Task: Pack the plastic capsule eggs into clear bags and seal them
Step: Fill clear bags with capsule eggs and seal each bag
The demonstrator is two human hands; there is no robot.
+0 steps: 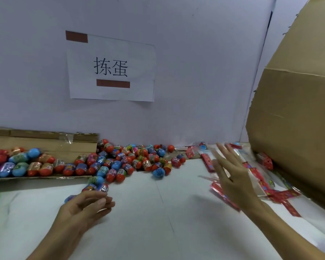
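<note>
The right hand (pixel 231 173) is hovering with its fingers spread wide and straight, holding nothing, just above the clear bags (pixel 251 177) with red headers scattered at the right of the white table (pixel 148 222). The left hand (pixel 86 205) is lying loosely curled, empty, fingertips beside three eggs (pixel 96 184). The main heap of eggs (pixel 128 160) is sitting farther back, spilling from a flat cardboard tray (pixel 51 145). A sheet (pixel 111 69) taped to the wall is reading "拣蛋".
</note>
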